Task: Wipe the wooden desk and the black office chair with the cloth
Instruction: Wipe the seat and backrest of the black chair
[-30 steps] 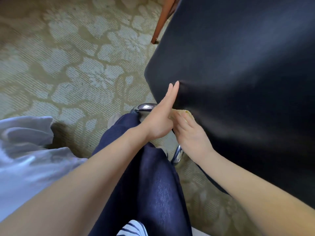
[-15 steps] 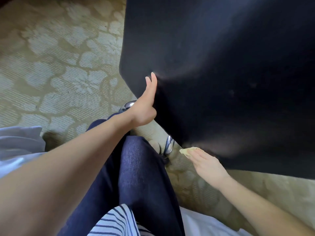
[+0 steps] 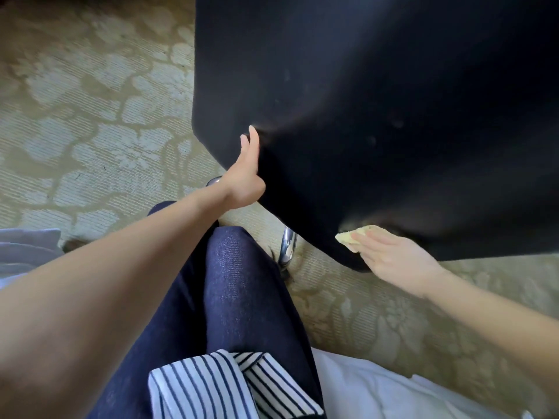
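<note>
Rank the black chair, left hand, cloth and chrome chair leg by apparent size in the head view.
1. Black office chair
2. Left hand
3. Chrome chair leg and cloth: alike; the right hand hides part of the cloth.

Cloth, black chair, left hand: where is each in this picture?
cloth [image 3: 348, 238], head view, yellow corner beyond the fingertips
black chair [image 3: 363, 116], head view, middle of its dark surface
left hand [image 3: 245, 179], head view, middle of the hand
</note>
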